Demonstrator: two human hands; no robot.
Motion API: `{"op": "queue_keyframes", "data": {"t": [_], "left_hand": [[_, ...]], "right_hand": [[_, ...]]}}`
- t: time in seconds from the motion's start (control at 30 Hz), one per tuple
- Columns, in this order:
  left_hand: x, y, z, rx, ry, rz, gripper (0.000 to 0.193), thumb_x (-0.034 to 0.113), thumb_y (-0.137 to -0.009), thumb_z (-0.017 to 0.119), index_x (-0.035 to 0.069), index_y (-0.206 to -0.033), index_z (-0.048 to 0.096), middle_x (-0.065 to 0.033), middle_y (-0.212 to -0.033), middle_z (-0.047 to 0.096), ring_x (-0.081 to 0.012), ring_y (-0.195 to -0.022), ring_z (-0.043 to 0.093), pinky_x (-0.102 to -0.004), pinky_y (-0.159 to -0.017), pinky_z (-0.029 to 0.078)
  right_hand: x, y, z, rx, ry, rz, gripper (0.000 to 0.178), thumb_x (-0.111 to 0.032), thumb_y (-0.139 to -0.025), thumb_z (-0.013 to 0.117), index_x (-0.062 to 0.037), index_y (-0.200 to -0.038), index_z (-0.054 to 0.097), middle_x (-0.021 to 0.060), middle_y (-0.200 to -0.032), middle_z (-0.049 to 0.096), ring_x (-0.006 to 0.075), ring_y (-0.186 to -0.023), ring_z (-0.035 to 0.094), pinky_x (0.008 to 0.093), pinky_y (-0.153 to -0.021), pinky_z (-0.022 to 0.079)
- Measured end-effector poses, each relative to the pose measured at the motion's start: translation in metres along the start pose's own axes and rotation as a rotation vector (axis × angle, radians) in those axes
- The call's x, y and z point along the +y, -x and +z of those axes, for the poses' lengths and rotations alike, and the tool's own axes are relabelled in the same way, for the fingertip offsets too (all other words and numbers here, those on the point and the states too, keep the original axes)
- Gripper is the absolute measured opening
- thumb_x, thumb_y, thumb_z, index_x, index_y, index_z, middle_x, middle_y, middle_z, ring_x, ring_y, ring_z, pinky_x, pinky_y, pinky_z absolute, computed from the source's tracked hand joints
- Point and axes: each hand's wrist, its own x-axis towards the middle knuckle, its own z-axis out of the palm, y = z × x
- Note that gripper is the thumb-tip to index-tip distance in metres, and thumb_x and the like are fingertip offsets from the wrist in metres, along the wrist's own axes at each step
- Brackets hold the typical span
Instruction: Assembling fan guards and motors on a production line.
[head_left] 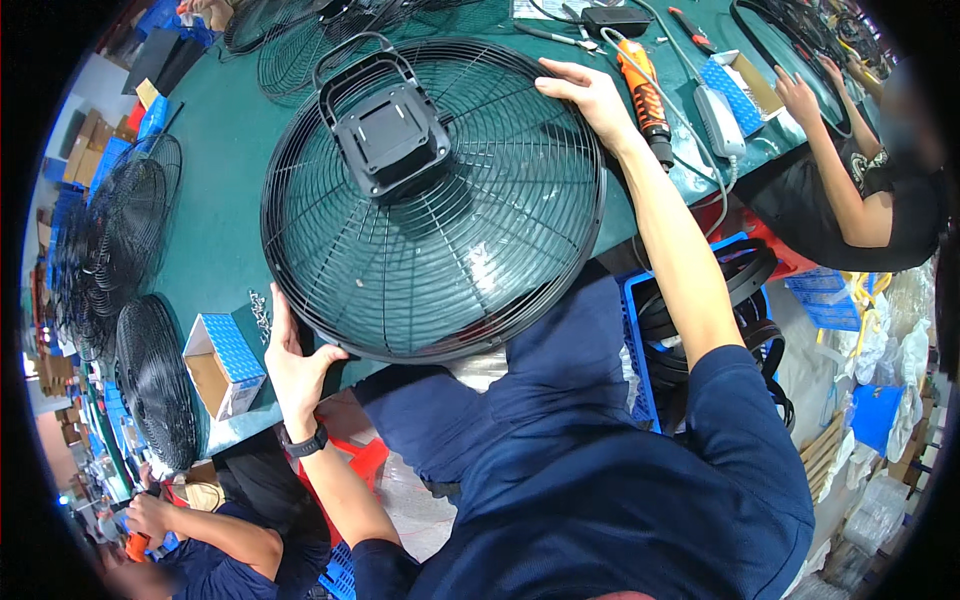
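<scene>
A large round black wire fan guard [385, 275] lies at the near edge of the green table, partly over my lap. On it sits a square black motor housing [390, 140] with a handle-like bracket [352, 50] beyond it. My left hand [297, 375] holds the near-left rim, thumb and fingers apart around it. At the far-right rim, my right hand [592, 98] has its fingers over the edge of the guard. To the right of that hand lies an orange-and-black power screwdriver [645, 100] with a cable.
A blue-and-white cardboard box [228, 365] and small metal screws [260, 315] are left of the guard. More wire guards [150, 385] stand along the left edge. Blue crate [640, 370] holds black parts at right. Two people work nearby, one right, one lower left.
</scene>
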Motion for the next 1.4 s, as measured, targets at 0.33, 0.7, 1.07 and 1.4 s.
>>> {"op": "queue_keyframes", "data": {"t": [0.33, 0.7, 1.07, 1.4], "left_hand": [[-0.009, 0.005, 0.001, 0.052, -0.116, 0.047, 0.109, 0.015, -0.054, 0.087, -0.006, -0.141, 0.026, -0.0187, -0.151, 0.02, -0.0254, -0.139, 0.024, -0.0364, -0.113, 0.022], [-0.012, 0.008, -0.003, 0.078, -0.161, 0.062, 0.1, 0.003, -0.052, 0.078, -0.005, -0.14, 0.031, -0.0173, -0.151, 0.025, -0.0254, -0.138, 0.027, -0.0356, -0.113, 0.021], [-0.016, 0.009, 0.012, 0.12, -0.263, 0.147, 0.098, 0.009, -0.054, 0.077, -0.002, -0.141, 0.032, -0.0181, -0.15, 0.027, -0.0288, -0.139, 0.026, -0.038, -0.113, 0.02], [-0.016, 0.011, 0.003, 0.108, -0.396, 0.262, 0.096, 0.032, -0.063, 0.083, -0.007, -0.136, 0.035, -0.0234, -0.147, 0.027, -0.0366, -0.136, 0.029, -0.0377, -0.11, 0.028]], "right_hand": [[0.005, -0.003, -0.004, 0.01, -0.028, 0.001, 0.064, -0.026, -0.075, 0.075, 0.0061, -0.126, 0.052, 0.0183, -0.122, 0.059, 0.0198, -0.113, 0.055, 0.0285, -0.1, 0.036], [0.001, 0.001, 0.003, 0.039, 0.0, 0.0, 0.057, -0.019, -0.077, 0.073, 0.0031, -0.126, 0.054, 0.0113, -0.122, 0.059, 0.0149, -0.11, 0.055, 0.0283, -0.099, 0.038], [0.01, -0.002, -0.008, 0.046, -0.087, -0.042, 0.068, -0.024, -0.073, 0.078, 0.0045, -0.128, 0.051, 0.0177, -0.126, 0.056, 0.0232, -0.119, 0.052, 0.0334, -0.104, 0.036], [0.01, 0.009, -0.026, 0.227, 0.05, -0.189, 0.028, -0.014, -0.085, 0.062, -0.0009, -0.11, 0.066, 0.0072, -0.108, 0.065, 0.0145, -0.098, 0.059, 0.027, -0.087, 0.045]]}}
